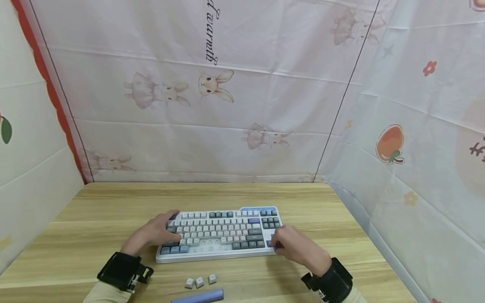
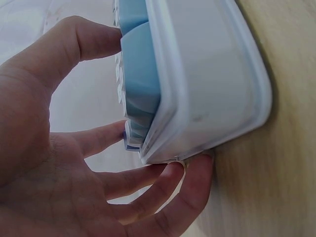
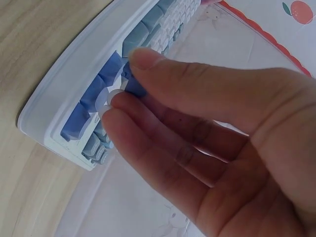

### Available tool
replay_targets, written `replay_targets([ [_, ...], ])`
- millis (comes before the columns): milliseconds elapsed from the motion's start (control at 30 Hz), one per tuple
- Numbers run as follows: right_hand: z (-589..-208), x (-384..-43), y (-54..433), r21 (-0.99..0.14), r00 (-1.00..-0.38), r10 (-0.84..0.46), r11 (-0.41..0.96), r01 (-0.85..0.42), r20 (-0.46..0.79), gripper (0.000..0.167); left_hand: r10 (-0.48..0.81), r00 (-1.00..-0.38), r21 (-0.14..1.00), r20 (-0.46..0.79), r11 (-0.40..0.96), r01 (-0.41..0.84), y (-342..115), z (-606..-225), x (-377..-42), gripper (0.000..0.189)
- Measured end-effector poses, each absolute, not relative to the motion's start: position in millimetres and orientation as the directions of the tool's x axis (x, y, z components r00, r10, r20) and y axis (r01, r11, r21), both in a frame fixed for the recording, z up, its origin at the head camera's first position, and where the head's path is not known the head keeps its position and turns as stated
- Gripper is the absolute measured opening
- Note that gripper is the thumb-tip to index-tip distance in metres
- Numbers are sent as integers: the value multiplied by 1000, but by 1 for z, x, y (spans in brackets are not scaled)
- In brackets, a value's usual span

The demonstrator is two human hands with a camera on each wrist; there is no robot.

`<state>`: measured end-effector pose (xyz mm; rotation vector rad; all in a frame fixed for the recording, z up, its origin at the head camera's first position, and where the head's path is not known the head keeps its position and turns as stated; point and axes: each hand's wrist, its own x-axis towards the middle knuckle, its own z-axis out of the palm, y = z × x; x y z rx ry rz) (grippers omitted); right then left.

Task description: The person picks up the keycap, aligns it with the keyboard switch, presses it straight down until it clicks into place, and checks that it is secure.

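A white keyboard (image 1: 223, 253) with white, grey and blue keycaps lies on the table. Its left end is held by my left hand (image 1: 157, 229), thumb on the keys and fingers around the far corner; the left wrist view shows the fingertips (image 2: 200, 170) against the case. Over the arrow keys, my right hand (image 1: 293, 244) pinches a dark blue keycap (image 3: 133, 85) between thumb and fingers. Blue arrow keycaps (image 3: 94, 94) sit just beside it. Along the keyboard's front rows, a stretch of bare switches (image 1: 210, 246) shows without caps.
Three loose white keycaps (image 1: 199, 282) lie in front of the keyboard. Nearer still is a long purple-blue keycap (image 1: 198, 296), partly cut off by the frame. Printed cloth (image 1: 227, 155) hangs behind and on both sides of the wooden table (image 1: 303, 198).
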<state>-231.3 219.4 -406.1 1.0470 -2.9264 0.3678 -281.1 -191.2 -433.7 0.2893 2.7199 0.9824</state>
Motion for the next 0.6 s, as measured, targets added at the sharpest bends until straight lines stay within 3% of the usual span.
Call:
replay_targets([
  [600,-404,-234,221,-212,-778,-620,751,-626,102,12,247,-956,634,-159,768,93,-190,-434,-283,91],
])
